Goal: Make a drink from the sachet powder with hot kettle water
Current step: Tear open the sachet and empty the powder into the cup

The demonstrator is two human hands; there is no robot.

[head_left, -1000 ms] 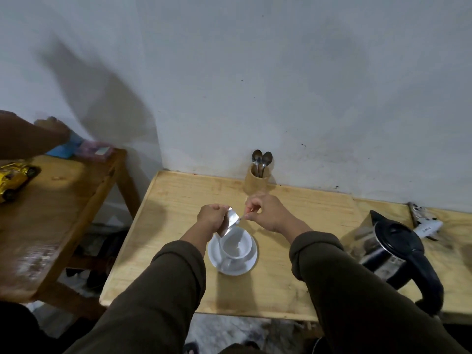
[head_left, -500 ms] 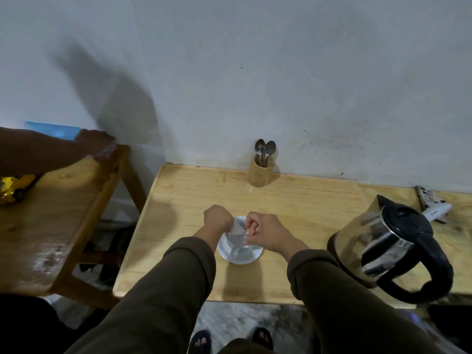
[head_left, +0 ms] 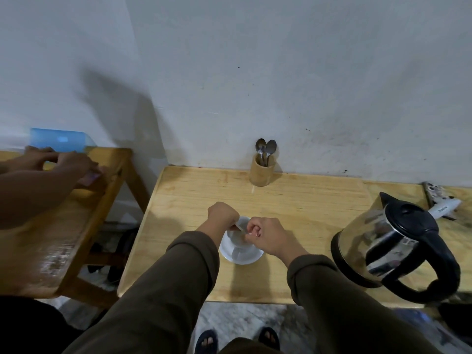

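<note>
Sachet (head_left: 240, 228): one small pale packet, being pinched between both hands directly above the cup; only a sliver is showing, and whether it is torn open cannot be told.
Left hand (head_left: 222, 217): its grip is clenching on the sachet's left end, knuckles facing up, over the cup's left rim.
Right hand (head_left: 265, 235): its grip is closing on the sachet's right end, fist hanging over the cup's right side.
Cup (head_left: 236, 242): one white cup, sitting on the saucer, partly hidden by both hands.
Saucer (head_left: 241, 258): one white saucer, lying on the surface near its front edge, left of centre.
Kettle (head_left: 393, 245): one steel kettle with a black lid and handle, standing on the surface well to the right of the saucer, close to the front edge.
Spoons (head_left: 265, 149): two metal spoons, standing bowls-up in one wooden holder (head_left: 261, 173) at the back edge against the wall.
Surface (head_left: 293, 200): light wood; bare room is lying between saucer and holder, and between saucer and kettle.
Side table (head_left: 63, 226): one darker wooden table to the left, apart from the surface by a gap.
Other person's hands (head_left: 61, 162): two, resting on the side table beside one blue box (head_left: 60, 140).
</note>
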